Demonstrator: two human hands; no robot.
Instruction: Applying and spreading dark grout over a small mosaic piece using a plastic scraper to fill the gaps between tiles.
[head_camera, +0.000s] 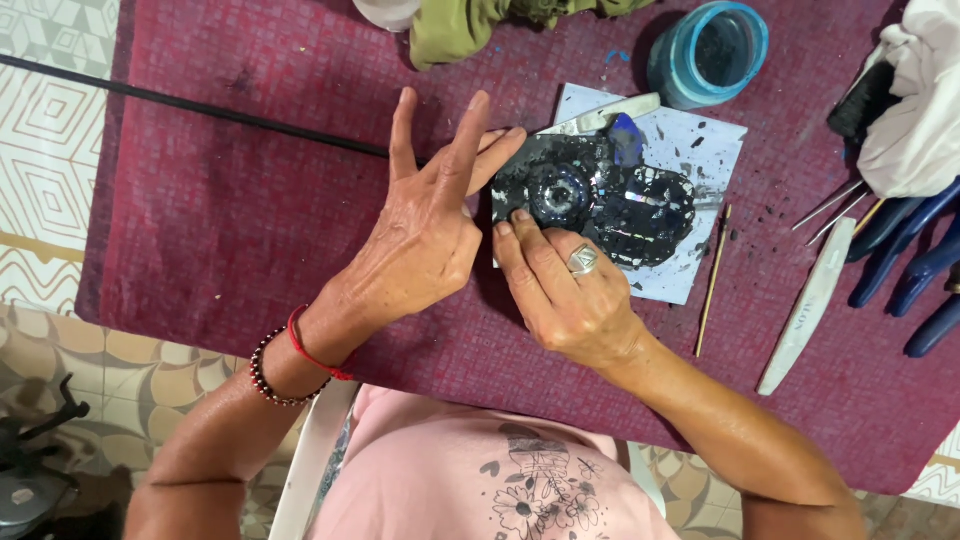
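Table (250, 230) has open room on its left half; the right edge is crowded with tools and blue gloves (915, 270). Dark mosaic piece (600, 200) lies on white tile (700, 150), looks mostly covered, edges ragged. Left hand (420, 240) fingers spread, tips touching the piece. Right hand (565, 290) presses its near edge, fingers together.
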